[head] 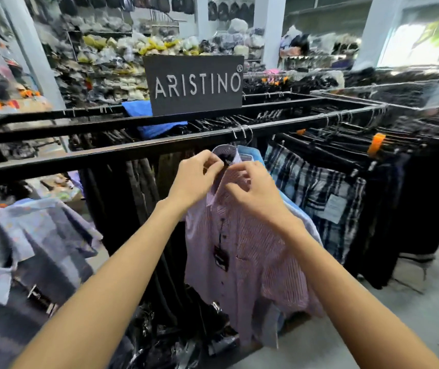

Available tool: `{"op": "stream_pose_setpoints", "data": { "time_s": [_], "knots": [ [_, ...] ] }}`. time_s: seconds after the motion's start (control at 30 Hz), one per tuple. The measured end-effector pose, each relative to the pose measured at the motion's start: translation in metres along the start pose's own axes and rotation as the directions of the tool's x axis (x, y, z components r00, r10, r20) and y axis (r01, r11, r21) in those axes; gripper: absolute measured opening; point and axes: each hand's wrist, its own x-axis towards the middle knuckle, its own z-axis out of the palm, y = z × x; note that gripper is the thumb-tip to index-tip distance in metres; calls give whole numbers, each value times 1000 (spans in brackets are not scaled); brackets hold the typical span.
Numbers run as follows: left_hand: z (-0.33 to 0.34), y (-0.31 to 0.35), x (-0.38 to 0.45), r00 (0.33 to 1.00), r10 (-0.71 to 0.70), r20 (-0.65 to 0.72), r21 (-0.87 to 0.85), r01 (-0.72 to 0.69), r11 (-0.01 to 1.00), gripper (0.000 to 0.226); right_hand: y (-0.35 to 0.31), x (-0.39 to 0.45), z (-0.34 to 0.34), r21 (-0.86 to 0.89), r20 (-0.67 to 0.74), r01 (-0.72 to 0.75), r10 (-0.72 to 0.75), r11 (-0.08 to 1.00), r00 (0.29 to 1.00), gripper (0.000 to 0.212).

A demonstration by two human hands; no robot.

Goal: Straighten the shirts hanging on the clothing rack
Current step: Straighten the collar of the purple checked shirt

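A pink, finely striped shirt with dark buttons hangs from a black rack rail. Beside it hang a light blue shirt and a navy-and-white plaid shirt. The sign is dark grey, lettered white; one clip is orange.

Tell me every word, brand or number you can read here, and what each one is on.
"ARISTINO", with a small ® mark: white letters on the dark sign standing above the black rack rail.
Dark hang tag on the pink striped shirt: too blurred to read.
Pale label on the plaid garment: too blurred to read.
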Motion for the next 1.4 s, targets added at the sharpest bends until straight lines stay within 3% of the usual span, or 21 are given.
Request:
{"op": "stream_pose_setpoints", "data": {
  "time_s": [0.1, 0.23, 0.37, 0.53, 0.63, 0.73, 0.83, 0.93, 1.0, 1.1, 1.2, 1.27, 1.4],
  "knots": [
    [18, -4, 10, 987, -103, 127, 102, 91, 991, 43, 10, 12, -8, -129, 103, 12, 1, 992, 995, 50],
    [33, -4, 12, 960, -145, 240, 183, 102, 978, 48, 15, 28, -3, -113, 119, 11, 3, 994, 993, 61],
    [31, 0, 15, 974, -126, 188, 139, 100, 985, 49, 2, 37, 2, -155, 61, -51, 61, 987, 996, 49],
    [8, -12, 29, 993, -89, -79, 88, 96, 991, 43, -12, 53, 16, -381, -91, -221, 201, 898, 975, 50],
    [5, -17, 34, 996, -92, -15, 245, 93, 965, 31, -21, 59, 29, -468, -82, -214, 199, 858, 977, 37],
    [9, -41, 40, 990, -138, -17, 235, 138, 962, 35, -25, 64, 31, -441, -22, -215, 229, 872, 973, 28],
    [3, -69, 50, 971, -238, -27, 143, 240, 960, 45, -32, 64, 28, -333, 131, -187, 241, 924, 962, 25],
    [-9, -86, 56, 973, -231, 7, 107, 229, 968, 45, -42, 58, 30, -280, 229, -169, 237, 945, 944, 21],
    [-21, -97, 53, 963, -268, 9, 52, 267, 962, 42, -44, 55, 33, -247, 208, -155, 209, 957, 956, 21],
    [-37, -115, 42, 937, -337, 94, -272, 350, 896, 20, -39, 53, 30, -178, 114, -145, 167, 973, 979, 13],
    [-50, -128, 34, 934, -345, 88, -449, 347, 823, 14, -47, 45, 26, -88, 148, -140, 151, 986, 977, 10],
    [-57, -130, 30, 921, -389, 23, -509, 345, 788, 13, -58, 37, 33, -45, 198, -110, 117, 993, 973, 12],
    [-70, -129, 17, 894, -442, -80, -462, 359, 811, 14, -73, 30, 56, -37, 193, -36, 43, 999, 980, 15]
  ]
}}
